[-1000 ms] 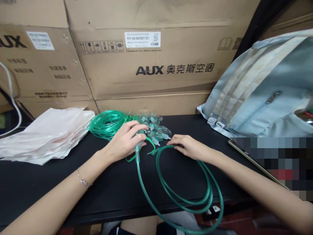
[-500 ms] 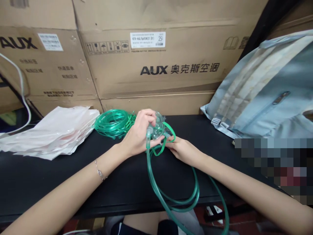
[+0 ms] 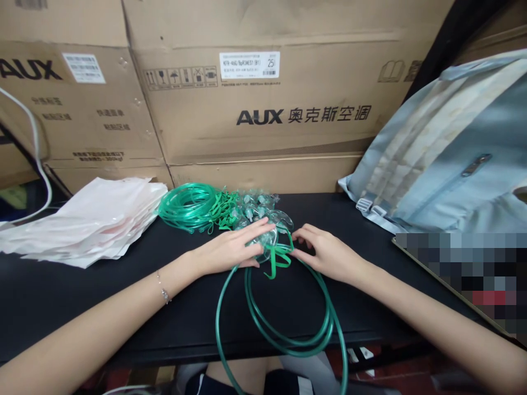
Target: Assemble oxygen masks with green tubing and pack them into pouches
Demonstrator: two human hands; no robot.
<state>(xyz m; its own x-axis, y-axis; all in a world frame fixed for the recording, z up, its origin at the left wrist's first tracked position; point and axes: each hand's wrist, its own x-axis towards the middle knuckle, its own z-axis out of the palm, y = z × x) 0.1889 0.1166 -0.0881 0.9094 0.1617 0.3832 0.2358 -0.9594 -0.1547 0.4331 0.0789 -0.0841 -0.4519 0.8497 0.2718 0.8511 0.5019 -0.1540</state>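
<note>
A clear oxygen mask (image 3: 269, 238) lies low over the black table, partly covered by my left hand (image 3: 233, 249). The fingers of that hand stretch across the mask and its thumb bends round the near side, holding it. At the mask's right side, my right hand (image 3: 319, 249) has its thumb and forefinger at the green elastic strap (image 3: 292, 241), which bends at the fingertips. Another strap end hangs in a loose loop in front. Green tubing (image 3: 288, 345) runs in wide loops toward me and past the table's front edge. The tube's joint with the mask is hidden.
Behind the hands lie several more clear masks (image 3: 257, 203), with green straps (image 3: 225, 208) and a coil of green tubing (image 3: 189, 206) to their left. White plastic bags (image 3: 102, 216) are stacked farther left. Cardboard boxes (image 3: 263, 137) stand behind; a light-blue backpack (image 3: 448, 159) is at right.
The mask has come down from a raised, tilted hold to low over the table. My left hand has flattened over it; my right hand has shifted slightly right. The tubing loops have moved left.
</note>
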